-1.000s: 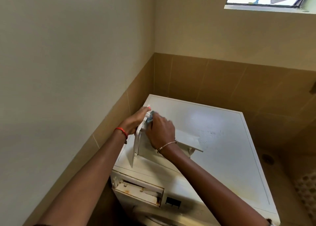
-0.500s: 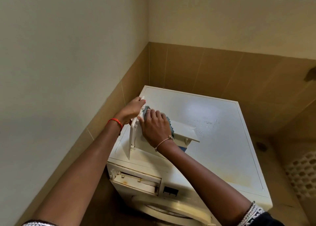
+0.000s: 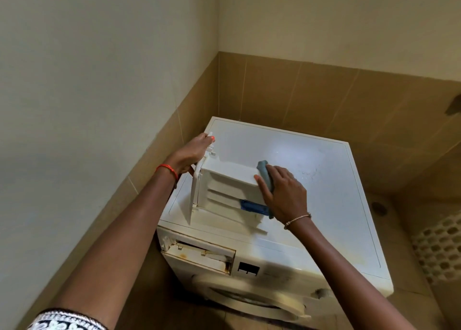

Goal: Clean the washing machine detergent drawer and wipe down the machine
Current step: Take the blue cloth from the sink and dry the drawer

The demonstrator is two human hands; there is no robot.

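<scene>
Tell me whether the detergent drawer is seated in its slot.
No, the detergent drawer sits atop the washing machine, and its slot is empty.

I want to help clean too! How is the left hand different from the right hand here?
The left hand grips the detergent drawer bare at its front-panel end, while the right hand holds a grey-blue cloth against its other end. The left wrist wears a red thread; the right wrist wears a pale bracelet. Both hands are on the drawer, atop the washing machine.
</scene>
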